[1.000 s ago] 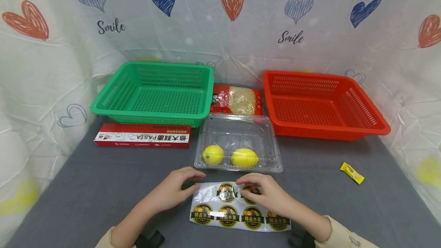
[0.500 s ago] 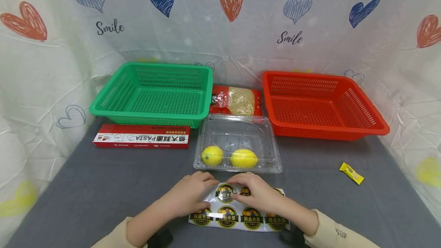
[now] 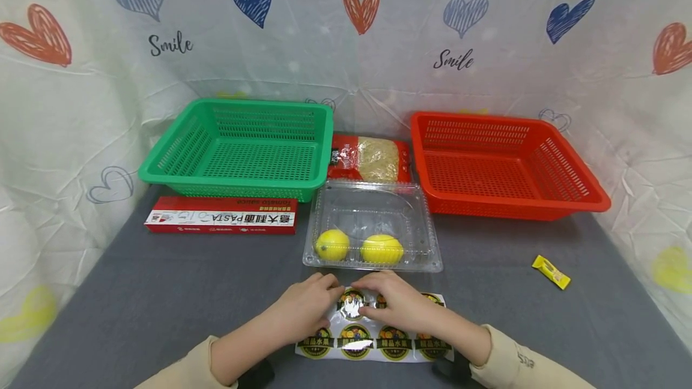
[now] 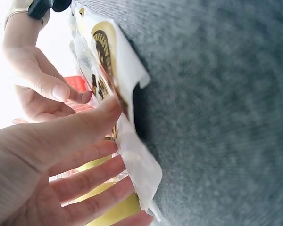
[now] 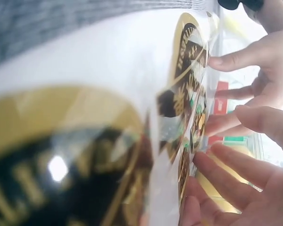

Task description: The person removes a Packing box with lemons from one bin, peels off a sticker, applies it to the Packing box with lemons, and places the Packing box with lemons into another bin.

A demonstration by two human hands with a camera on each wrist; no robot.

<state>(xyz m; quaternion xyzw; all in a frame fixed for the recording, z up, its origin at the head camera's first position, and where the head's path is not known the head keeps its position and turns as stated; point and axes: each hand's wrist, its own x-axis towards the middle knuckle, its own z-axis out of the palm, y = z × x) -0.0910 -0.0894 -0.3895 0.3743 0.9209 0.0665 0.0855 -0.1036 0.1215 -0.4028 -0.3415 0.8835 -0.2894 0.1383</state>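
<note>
A white sheet of round fruit-label stickers [image 3: 355,341] lies on the grey tabletop in front of the person. My left hand [image 3: 307,306] is at its left side; in the left wrist view the thumb [image 4: 108,107] rests on the sheet and spread fingers [image 4: 101,200] reach its far edge. Over the upper middle stickers my right hand [image 3: 397,304] hovers with loosely bent fingers, its thumb [image 5: 254,113] raised off the sheet in the right wrist view. Just beyond the sheet is a clear plastic clamshell box [image 3: 378,206] with two lemons [image 3: 381,249] showing in it.
Behind on the left stands a green basket [image 3: 238,185], with a red pasta box [image 3: 220,216] before it. A red basket [image 3: 508,206] is at the back right. Between them lies a red packet with a clear window [image 3: 373,158]. A small yellow wrapped packet [image 3: 551,272] is far right.
My left hand has moved right and onto the sheet's left side. The right hand has shifted slightly left over the stickers. The sheet stays in about the same place.
</note>
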